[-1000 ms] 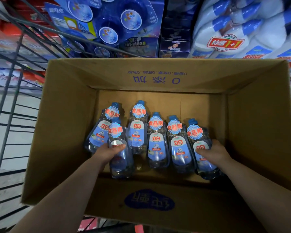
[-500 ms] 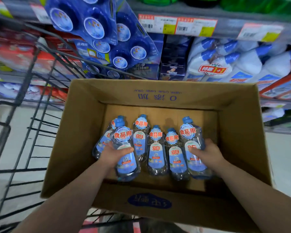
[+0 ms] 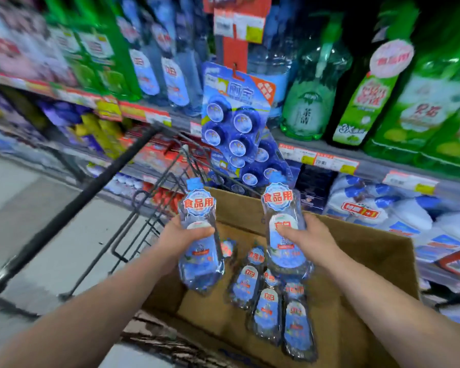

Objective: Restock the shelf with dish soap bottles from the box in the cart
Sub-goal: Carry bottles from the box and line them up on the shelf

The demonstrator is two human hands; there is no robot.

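My left hand [image 3: 182, 236] grips a clear dish soap bottle [image 3: 199, 264] with a blue cap and blue label, held upright above the left side of the cardboard box [image 3: 377, 251]. My right hand [image 3: 307, 236] grips a second, identical bottle [image 3: 283, 205], also upright, above the box's middle. Several more bottles [image 3: 268, 306] lie flat on the box floor. The box sits in a black wire cart [image 3: 149, 208]. On the upper shelf [image 3: 154, 115] stand similar clear bottles with blue labels [image 3: 170, 81].
A hanging card of blue toilet-cleaner pucks [image 3: 235, 123] dangles between the cart and the shelves. Green detergent bottles [image 3: 420, 107] fill the upper shelf to the right. White bottles with blue caps [image 3: 398, 211] crowd the lower shelf. Grey floor [image 3: 24, 197] lies to the left.
Both hands have lifted their bottles out of the box and raised them upright. My view has swung upward toward the upper shelves.
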